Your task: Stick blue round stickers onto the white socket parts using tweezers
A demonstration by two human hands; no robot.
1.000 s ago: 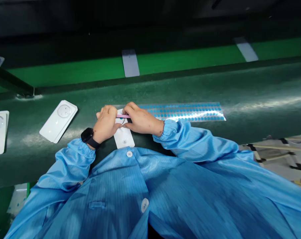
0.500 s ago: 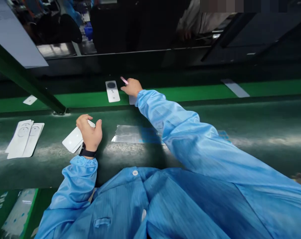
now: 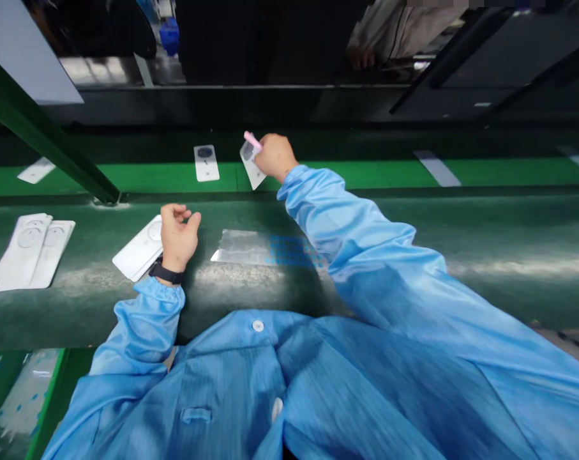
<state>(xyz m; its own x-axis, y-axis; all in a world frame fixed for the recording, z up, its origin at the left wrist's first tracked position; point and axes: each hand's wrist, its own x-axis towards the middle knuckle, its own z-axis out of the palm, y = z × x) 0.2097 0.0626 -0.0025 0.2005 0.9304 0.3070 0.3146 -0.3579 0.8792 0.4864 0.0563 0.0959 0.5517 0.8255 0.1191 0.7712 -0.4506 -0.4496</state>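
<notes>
My right hand (image 3: 276, 156) reaches over the green strip, closed round a slim pink stick-shaped tool (image 3: 252, 140). At its fingertips is a white card-like panel (image 3: 253, 171) with a dark round patch, tilted; the fingers hide its right edge, so whether they grip it I cannot tell. Just left lies a similar white panel (image 3: 207, 167). My left hand (image 3: 179, 237), with a black wristband, is loosely open, fingers half curled and thumb apart. It is beside a small stack of white panels (image 3: 138, 250) and covers the stack's right end.
A clear film strip with blue dots (image 3: 244, 246) lies on the dark green bench (image 3: 251, 300). More overlapping white panels (image 3: 28, 255) lie at far left. A green post (image 3: 54, 134) stands beside the strip. Pale panels (image 3: 437, 168) rest farther right. Another person's hand (image 3: 360, 59) shows beyond.
My right hand has moved right and slightly up with the pink tool. The panel by its fingers has turned and shows more. My left hand has shifted off the stack, uncovering a printed circle.
</notes>
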